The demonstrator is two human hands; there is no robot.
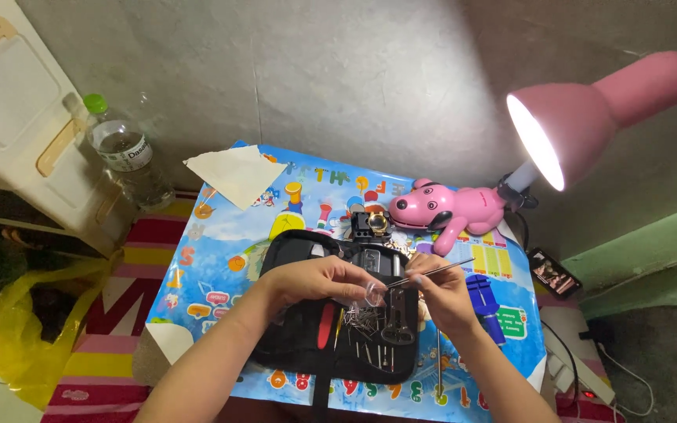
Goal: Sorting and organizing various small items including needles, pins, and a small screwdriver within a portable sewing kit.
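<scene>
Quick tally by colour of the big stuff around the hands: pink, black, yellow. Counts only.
Pink: 2, the desk lamp and the dog-shaped toy.
Black: 1, the open tool case under the left hand and right hand.
Yellow: 1, the plastic bag on the floor.
Total: 4

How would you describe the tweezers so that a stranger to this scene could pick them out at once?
Start at the colourful table under the pink lamp, then find the open black tool case in its middle. Above the case, the right hand pinches the tweezers: thin, silvery, pointing up toward the lamp, unlike the tools lying flat in the case.
</scene>
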